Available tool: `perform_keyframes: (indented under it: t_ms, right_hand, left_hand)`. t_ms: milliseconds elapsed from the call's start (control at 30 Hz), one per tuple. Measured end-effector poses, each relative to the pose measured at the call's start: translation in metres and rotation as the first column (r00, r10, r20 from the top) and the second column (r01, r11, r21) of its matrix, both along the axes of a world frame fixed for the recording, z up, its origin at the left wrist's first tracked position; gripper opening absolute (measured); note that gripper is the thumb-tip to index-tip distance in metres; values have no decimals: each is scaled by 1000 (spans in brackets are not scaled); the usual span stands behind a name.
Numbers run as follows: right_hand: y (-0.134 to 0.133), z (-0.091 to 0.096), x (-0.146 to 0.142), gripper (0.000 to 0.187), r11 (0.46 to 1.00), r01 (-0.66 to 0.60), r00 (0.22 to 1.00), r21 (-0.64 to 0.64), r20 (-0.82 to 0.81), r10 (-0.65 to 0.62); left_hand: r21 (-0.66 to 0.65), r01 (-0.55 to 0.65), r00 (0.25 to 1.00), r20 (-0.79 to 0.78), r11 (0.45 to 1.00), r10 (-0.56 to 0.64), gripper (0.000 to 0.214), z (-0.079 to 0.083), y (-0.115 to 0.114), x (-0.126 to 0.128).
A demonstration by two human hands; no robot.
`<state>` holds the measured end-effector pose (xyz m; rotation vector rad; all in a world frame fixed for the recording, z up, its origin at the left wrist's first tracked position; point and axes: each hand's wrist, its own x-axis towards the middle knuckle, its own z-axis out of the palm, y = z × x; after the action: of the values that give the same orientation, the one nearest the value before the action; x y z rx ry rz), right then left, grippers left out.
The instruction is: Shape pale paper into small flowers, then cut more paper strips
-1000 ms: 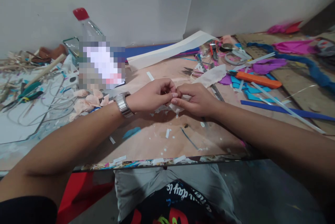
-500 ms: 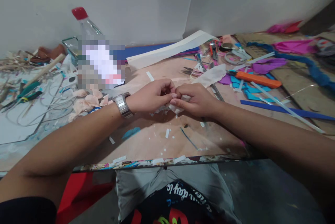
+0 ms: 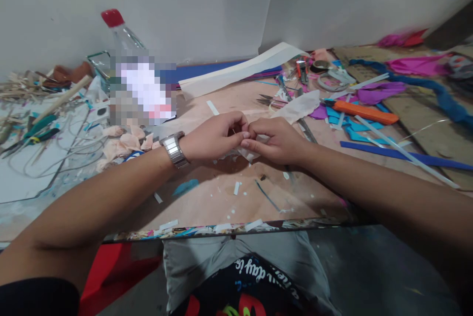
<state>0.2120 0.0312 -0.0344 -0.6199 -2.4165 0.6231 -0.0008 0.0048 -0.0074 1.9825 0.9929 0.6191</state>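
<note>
Over the middle of the table, my left hand [image 3: 212, 137] and my right hand [image 3: 280, 141] meet at the fingertips, both closed in a pinch. A thin, crumpled whitish piece [image 3: 252, 155] shows beneath and between the fingers; I cannot make out whether it is paper or cloth. The fingers hide most of it. A pale translucent sheet [image 3: 301, 106] lies just beyond my right hand, beside scissors [image 3: 268, 100] with their points to the left. Close to my left wrist are peach-coloured cloth scraps [image 3: 123, 146].
Behind my left hand stands a red-capped bottle [image 3: 127, 37], partly blurred, with a phone-like bright screen [image 3: 142, 89]. Green-handled pliers [image 3: 42, 128] lie left. An orange cutter [image 3: 365, 111], blue strips [image 3: 402, 155] and tape rolls [image 3: 334, 79] lie right. A long cream strip [image 3: 240, 69] rests at the back.
</note>
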Motion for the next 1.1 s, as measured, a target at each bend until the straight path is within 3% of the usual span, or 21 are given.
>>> perform_keyframes:
  t_ms: [200, 767, 1100]
  right_hand:
    - [1, 0, 0, 37, 1000, 2, 1000, -7, 17, -2]
    - [0, 0, 1, 36, 1000, -10, 1000, -6, 11, 10]
    - [0, -1, 1, 36, 1000, -5, 1000, -11, 11, 6]
  left_hand:
    - [109, -23, 996, -78, 994, 32, 7, 2, -2, 1]
    - [-26, 3, 1000, -3, 1000, -3, 9, 2, -1, 0]
    - [-12, -2, 1000, -14, 1000, 1, 8, 2, 0, 0]
